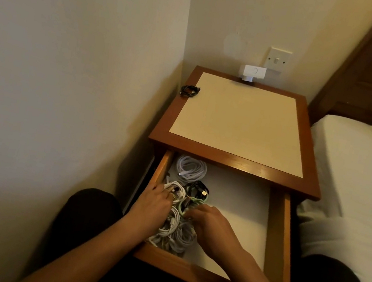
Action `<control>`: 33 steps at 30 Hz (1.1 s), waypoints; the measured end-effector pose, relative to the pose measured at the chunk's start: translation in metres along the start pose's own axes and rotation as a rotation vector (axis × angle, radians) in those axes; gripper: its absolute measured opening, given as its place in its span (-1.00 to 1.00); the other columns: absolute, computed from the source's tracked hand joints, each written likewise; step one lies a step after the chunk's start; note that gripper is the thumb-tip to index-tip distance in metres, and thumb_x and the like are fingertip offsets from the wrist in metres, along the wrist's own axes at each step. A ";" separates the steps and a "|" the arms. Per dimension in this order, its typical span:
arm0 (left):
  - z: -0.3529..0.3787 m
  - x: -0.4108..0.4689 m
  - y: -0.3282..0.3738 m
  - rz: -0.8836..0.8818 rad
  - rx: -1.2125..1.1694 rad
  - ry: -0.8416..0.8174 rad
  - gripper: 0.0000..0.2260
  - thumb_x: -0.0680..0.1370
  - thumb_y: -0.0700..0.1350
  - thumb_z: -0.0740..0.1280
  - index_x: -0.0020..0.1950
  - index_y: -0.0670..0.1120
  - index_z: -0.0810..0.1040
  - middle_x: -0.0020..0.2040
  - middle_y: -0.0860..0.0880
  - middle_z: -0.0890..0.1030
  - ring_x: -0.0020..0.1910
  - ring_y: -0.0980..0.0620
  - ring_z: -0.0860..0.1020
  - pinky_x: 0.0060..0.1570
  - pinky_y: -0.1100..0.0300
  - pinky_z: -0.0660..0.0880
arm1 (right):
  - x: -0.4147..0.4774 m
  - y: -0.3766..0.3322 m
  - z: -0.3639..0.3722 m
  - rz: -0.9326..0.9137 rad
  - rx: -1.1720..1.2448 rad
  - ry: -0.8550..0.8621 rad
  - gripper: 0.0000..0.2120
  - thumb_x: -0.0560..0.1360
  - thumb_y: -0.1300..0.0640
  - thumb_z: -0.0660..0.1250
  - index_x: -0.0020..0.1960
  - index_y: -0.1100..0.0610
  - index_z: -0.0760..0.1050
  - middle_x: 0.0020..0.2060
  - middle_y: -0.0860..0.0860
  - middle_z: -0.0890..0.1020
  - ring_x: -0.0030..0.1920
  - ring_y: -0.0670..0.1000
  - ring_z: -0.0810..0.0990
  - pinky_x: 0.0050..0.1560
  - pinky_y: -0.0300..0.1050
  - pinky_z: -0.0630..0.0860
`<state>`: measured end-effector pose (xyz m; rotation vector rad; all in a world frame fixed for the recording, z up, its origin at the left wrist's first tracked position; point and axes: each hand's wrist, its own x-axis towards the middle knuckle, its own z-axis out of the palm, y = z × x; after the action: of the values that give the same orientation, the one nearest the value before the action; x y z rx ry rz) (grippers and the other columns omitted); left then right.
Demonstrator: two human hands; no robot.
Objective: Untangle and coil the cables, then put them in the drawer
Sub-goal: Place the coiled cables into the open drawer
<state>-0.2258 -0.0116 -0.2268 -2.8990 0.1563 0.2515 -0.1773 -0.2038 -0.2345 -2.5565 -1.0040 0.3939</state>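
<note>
I count two hands in the open drawer — left hand fingers grasping a white coil, right hand on a green cable, grip unclear. One black coil on the counter above the drawer — bed to its right.

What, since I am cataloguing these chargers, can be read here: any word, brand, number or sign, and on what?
No text can be read.
White adapter: a faint ring mark, no letters.
Wall switch: no lettering shows.
Cables in the drawer: plugs too small and blurred.
</note>
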 end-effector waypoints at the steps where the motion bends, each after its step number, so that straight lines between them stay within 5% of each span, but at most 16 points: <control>1: -0.001 0.000 0.001 -0.006 -0.013 -0.011 -0.65 0.62 -0.08 0.25 0.39 -0.11 0.49 0.39 -0.10 0.53 0.41 -0.11 0.40 0.46 -0.05 0.18 | 0.000 0.001 0.000 -0.002 -0.011 -0.004 -0.62 0.59 0.23 0.29 0.29 -0.12 0.62 0.24 -0.08 0.63 0.14 0.04 0.55 0.07 0.01 0.58; 4: -0.006 -0.002 0.002 -0.040 -0.148 0.066 -0.67 0.59 -0.11 0.24 0.35 -0.06 0.49 0.33 -0.05 0.54 0.36 -0.08 0.43 0.42 -0.03 0.22 | 0.001 -0.003 -0.012 -0.021 -0.044 -0.008 -0.62 0.61 0.23 0.27 0.30 -0.11 0.62 0.26 -0.09 0.62 0.17 0.01 0.57 0.10 -0.02 0.59; 10: -0.012 -0.005 -0.018 -0.183 -0.608 0.488 -0.69 0.53 -0.21 0.37 0.27 -0.06 0.60 0.22 -0.03 0.58 0.23 -0.03 0.52 0.15 0.05 0.47 | 0.035 -0.019 -0.077 -0.003 -0.002 0.135 -0.77 0.66 0.08 0.26 0.24 -0.08 0.62 0.13 -0.09 0.63 0.06 -0.07 0.59 0.09 -0.04 0.59; 16: -0.007 0.010 -0.032 -0.452 -0.981 0.348 -0.51 0.63 -0.16 0.30 0.55 0.00 0.31 0.39 0.00 0.40 0.36 -0.01 0.42 0.25 0.15 0.40 | 0.143 -0.022 -0.126 -0.017 -0.042 0.246 -0.72 0.61 0.11 0.31 0.30 0.00 0.60 0.18 0.02 0.64 0.13 0.06 0.61 0.15 0.00 0.55; 25: -0.017 0.067 -0.068 -0.410 -0.873 0.505 -0.45 0.69 0.07 0.21 0.66 0.02 0.14 0.65 -0.04 0.12 0.63 -0.01 0.05 0.58 -0.02 0.17 | 0.323 -0.003 -0.152 0.082 -0.266 0.171 -0.48 0.60 0.10 0.34 0.53 0.09 0.36 0.39 0.17 0.48 0.33 0.23 0.50 0.26 0.11 0.52; 29: -0.010 0.106 -0.085 -0.363 -0.754 0.435 -0.47 0.71 0.14 0.13 0.65 0.02 0.17 0.67 -0.07 0.08 0.65 -0.05 -0.04 0.62 -0.03 0.00 | 0.366 0.011 -0.143 0.046 -0.296 0.145 -0.55 0.62 0.06 0.35 0.49 0.05 0.42 0.33 0.12 0.49 0.23 0.19 0.53 0.13 0.02 0.50; 33: 0.001 0.120 -0.091 -0.329 -0.657 0.370 -0.47 0.71 0.19 0.05 0.65 0.04 0.17 0.68 -0.06 0.06 0.66 -0.07 -0.08 0.60 -0.09 -0.01 | 0.382 0.029 -0.133 0.018 -0.342 0.217 -0.69 0.66 0.12 0.27 0.38 0.14 0.54 0.31 0.14 0.49 0.22 0.21 0.55 0.21 0.04 0.48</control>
<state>-0.0974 0.0661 -0.2300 -3.5154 -0.4230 -0.3652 0.1611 0.0113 -0.1753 -2.8319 -1.0411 -0.0598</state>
